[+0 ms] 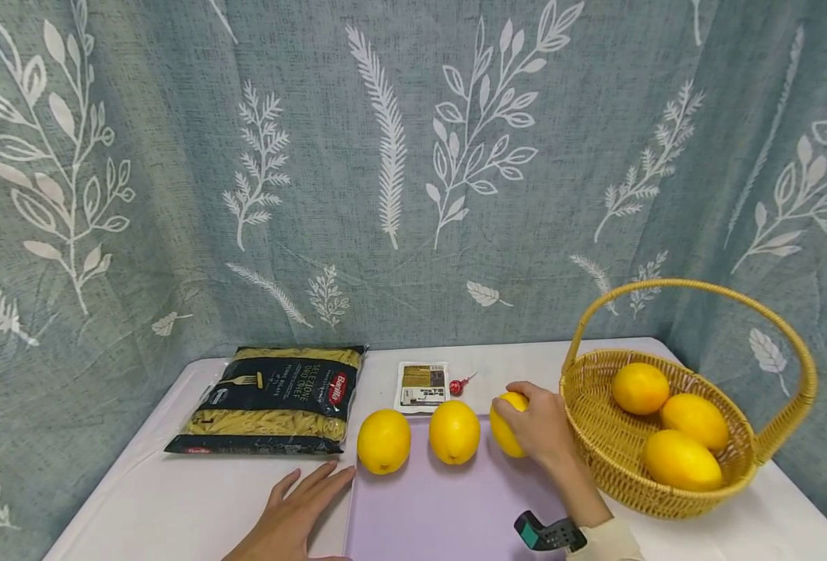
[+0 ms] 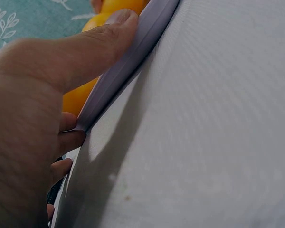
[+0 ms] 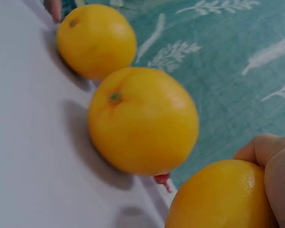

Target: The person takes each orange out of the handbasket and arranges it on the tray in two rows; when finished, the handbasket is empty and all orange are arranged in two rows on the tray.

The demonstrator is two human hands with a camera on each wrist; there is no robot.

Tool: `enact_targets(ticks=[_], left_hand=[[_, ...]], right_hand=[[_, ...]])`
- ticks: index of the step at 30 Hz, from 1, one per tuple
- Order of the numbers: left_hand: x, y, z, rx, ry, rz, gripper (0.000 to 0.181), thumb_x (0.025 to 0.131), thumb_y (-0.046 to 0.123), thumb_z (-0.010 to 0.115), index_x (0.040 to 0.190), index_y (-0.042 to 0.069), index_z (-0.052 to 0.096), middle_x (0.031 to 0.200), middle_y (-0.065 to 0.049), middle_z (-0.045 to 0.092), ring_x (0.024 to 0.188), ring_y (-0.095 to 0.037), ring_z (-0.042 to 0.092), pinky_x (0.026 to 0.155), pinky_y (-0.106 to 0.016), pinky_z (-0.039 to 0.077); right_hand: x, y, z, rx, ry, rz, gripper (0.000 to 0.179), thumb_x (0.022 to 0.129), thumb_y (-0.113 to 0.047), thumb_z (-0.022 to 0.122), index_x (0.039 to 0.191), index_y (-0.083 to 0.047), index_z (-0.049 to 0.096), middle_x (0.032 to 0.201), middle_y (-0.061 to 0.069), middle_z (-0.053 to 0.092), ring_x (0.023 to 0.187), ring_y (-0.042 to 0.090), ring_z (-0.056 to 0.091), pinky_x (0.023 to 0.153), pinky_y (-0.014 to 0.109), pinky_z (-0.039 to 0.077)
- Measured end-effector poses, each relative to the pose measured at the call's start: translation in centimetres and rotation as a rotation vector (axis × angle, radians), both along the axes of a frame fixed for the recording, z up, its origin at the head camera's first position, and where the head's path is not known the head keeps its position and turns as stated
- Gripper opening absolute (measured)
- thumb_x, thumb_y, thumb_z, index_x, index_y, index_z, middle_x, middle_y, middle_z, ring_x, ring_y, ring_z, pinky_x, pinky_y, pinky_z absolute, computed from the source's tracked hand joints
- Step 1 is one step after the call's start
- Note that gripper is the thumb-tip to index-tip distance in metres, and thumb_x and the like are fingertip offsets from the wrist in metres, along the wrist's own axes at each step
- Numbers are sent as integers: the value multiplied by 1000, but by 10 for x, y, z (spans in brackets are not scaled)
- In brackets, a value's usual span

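My right hand (image 1: 541, 425) grips an orange (image 1: 506, 427) at the back right of the lilac tray (image 1: 441, 518). In the right wrist view that orange (image 3: 223, 197) sits against the thumb and a finger; whether it touches the tray I cannot tell. Two more oranges stand along the tray's back edge, a middle one (image 1: 454, 432) and a left one (image 1: 384, 442). My left hand (image 1: 294, 514) rests at the tray's left edge with fingers extended. In the left wrist view its thumb (image 2: 99, 47) lies along the tray's rim (image 2: 118, 66).
A wicker basket (image 1: 599, 467) with a tall handle stands right of the tray, holding three yellow-orange fruits (image 1: 681, 460). A pasta bag (image 1: 273, 401) lies at the back left. Behind the tray lie a flat printed packet (image 1: 422, 387) and a red-wrapped lollipop (image 1: 458, 387). A patterned curtain (image 1: 413, 195) hangs behind.
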State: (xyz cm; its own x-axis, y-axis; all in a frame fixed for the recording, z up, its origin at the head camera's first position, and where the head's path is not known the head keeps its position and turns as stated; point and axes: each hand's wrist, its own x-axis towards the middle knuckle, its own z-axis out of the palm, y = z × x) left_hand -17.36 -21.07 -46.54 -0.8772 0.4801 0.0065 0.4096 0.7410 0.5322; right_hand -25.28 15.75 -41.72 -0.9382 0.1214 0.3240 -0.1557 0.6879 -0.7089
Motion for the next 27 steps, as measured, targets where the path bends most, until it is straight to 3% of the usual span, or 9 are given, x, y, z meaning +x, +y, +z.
enact_targets(ticks=[11,22,27], left_hand=[[2,-1,-1,1,18,2,98,77,65,75,153,12,44,157,-17,43,142,-45,37,112,-77,17],[1,0,0,8,-25,-1,96,79,64,74,154,12,43,158,-18,40,144,-46,34,113,-78,13],[2,-1,-1,4,12,-8,96,79,65,74,154,13,43,158,-17,42,143,-46,36,113,-77,16]], right_hand=[[-4,-1,-12,53,-83,-43,35,89,-30,72,111,-3,74,98,15,73,77,23,60,63,31,48],[-4,-1,-16,53,-132,-16,36,93,-32,70,115,-4,70,99,14,71,77,22,59,62,30,48],[-4,-5,-17,49,-143,1,40,93,-33,71,117,-2,68,101,15,69,79,22,59,65,30,50]])
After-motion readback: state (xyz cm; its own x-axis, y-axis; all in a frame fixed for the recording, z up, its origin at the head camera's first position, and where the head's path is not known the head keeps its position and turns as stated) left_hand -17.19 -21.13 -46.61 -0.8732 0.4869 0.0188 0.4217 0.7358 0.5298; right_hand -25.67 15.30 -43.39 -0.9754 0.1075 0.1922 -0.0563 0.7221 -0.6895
